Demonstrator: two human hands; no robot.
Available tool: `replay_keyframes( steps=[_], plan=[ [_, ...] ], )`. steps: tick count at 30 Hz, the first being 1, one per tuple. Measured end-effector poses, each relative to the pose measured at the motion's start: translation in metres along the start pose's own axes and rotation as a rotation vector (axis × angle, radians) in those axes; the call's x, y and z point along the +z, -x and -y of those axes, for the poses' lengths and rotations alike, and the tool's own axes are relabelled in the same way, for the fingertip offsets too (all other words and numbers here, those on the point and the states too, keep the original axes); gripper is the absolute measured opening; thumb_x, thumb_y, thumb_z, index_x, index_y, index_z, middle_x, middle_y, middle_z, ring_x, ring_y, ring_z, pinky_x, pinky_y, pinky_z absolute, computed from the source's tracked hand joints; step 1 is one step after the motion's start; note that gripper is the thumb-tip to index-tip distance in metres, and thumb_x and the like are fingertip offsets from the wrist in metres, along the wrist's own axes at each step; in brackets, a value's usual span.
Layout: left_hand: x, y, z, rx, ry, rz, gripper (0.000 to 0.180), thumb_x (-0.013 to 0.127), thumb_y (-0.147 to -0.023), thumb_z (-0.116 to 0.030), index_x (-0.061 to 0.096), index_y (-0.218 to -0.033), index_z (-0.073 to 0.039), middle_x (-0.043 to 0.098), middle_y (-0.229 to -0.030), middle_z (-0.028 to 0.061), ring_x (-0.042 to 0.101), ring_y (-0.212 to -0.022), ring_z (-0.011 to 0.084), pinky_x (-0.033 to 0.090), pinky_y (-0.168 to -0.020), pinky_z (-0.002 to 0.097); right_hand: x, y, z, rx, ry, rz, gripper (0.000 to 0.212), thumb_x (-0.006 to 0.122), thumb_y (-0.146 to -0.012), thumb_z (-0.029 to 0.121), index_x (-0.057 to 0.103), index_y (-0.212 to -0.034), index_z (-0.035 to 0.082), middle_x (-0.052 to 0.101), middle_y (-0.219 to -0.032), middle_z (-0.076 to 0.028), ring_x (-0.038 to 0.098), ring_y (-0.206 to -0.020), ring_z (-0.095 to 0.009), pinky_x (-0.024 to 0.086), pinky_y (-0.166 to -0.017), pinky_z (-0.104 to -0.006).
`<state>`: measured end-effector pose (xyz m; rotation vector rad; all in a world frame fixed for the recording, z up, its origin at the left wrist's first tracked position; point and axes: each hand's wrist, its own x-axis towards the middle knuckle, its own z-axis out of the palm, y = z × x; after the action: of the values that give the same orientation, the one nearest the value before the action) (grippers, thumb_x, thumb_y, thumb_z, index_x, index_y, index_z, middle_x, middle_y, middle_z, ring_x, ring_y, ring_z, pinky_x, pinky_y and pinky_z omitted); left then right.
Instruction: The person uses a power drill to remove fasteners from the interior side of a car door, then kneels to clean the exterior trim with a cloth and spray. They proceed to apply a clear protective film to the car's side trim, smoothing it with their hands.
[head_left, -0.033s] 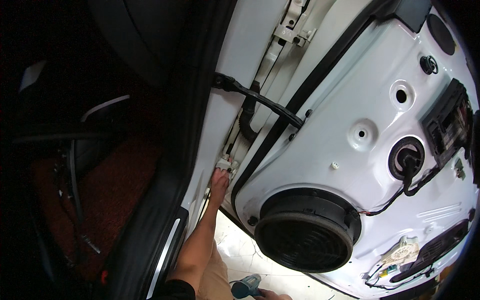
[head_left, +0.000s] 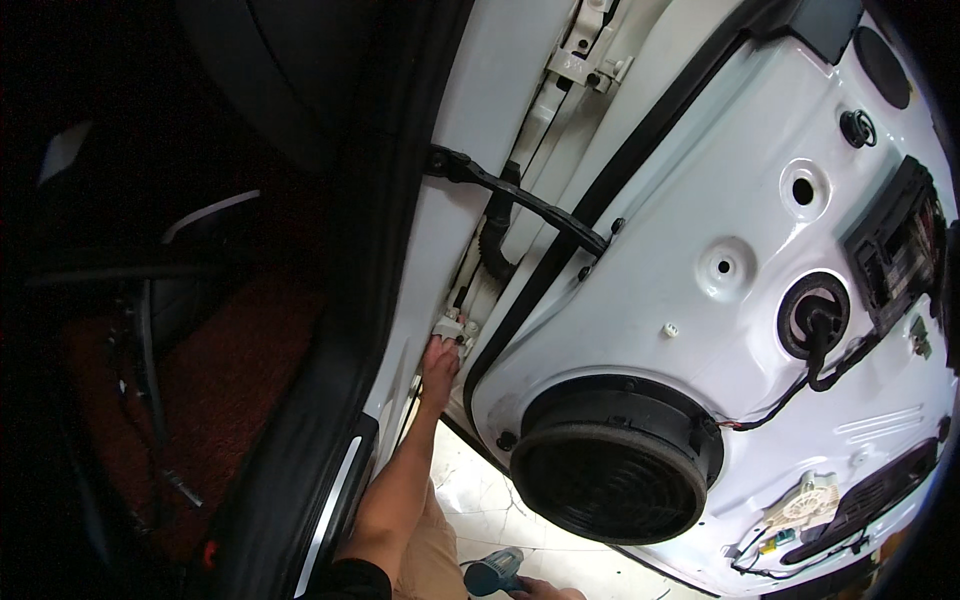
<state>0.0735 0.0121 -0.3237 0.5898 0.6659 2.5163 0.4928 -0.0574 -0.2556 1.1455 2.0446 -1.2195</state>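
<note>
My left hand (head_left: pixel 440 366) reaches into the gap between the white car body and the open door. Its bent fingers press against the lower door hinge (head_left: pixel 449 328); the fingertips and anything they pinch are hidden. Low in the picture, my right hand (head_left: pixel 545 591) is closed round a teal and dark power tool (head_left: pixel 493 572), cut off partly by the lower edge. The door (head_left: pixel 640 290) has its inner panel off, baring white metal with a big round black speaker (head_left: pixel 610 480).
A black door check strap (head_left: pixel 530 204) spans the gap above my left hand, beside a ribbed black cable sleeve (head_left: pixel 493 250). The upper hinge (head_left: pixel 575 65) is farther up. Left lies the dark cabin with a reddish carpet (head_left: pixel 250 370). Light floor tiles (head_left: pixel 475 480) show below the speaker.
</note>
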Motion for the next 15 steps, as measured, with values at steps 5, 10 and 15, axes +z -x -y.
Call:
replay_keyframes(
  steps=[5,10,15],
  plan=[
    [0.01,0.015,0.022,0.104,-0.564,-0.311,0.041,0.046,-0.091,-0.006,0.047,-0.131,0.0,0.055,-0.126,0.0152,0.054,-0.103,0.0231,0.041,-0.09,0.0331,-0.005,-0.002,-0.006,0.021,-0.011,-0.016,0.049,0.049,-0.093,0.04,0.053,-0.126,0.004,0.064,-0.08,-0.011,0.05,-0.042,-0.017,0.04,-0.038,-0.0311],
    [-0.011,0.009,0.002,0.583,-1.28,-0.138,0.047,0.045,-0.082,0.006,0.044,-0.129,0.005,0.05,-0.126,0.0271,0.043,-0.12,0.0441,0.032,-0.105,0.0463,-0.002,-0.001,0.002,-0.014,-0.003,0.022,0.048,0.049,-0.093,0.039,0.053,-0.126,0.004,0.063,-0.079,-0.011,0.05,-0.042,-0.017,0.04,-0.039,-0.0311],
    [0.011,0.013,-0.018,0.374,-1.514,-0.005,0.044,0.045,-0.082,0.006,0.045,-0.126,0.006,0.048,-0.128,0.0284,0.041,-0.122,0.0456,0.03,-0.107,0.046,-0.005,0.0,-0.002,0.007,-0.014,0.007,0.048,0.049,-0.093,0.039,0.054,-0.126,0.005,0.063,-0.078,-0.01,0.05,-0.042,-0.016,0.04,-0.039,-0.0311]
  ],
)
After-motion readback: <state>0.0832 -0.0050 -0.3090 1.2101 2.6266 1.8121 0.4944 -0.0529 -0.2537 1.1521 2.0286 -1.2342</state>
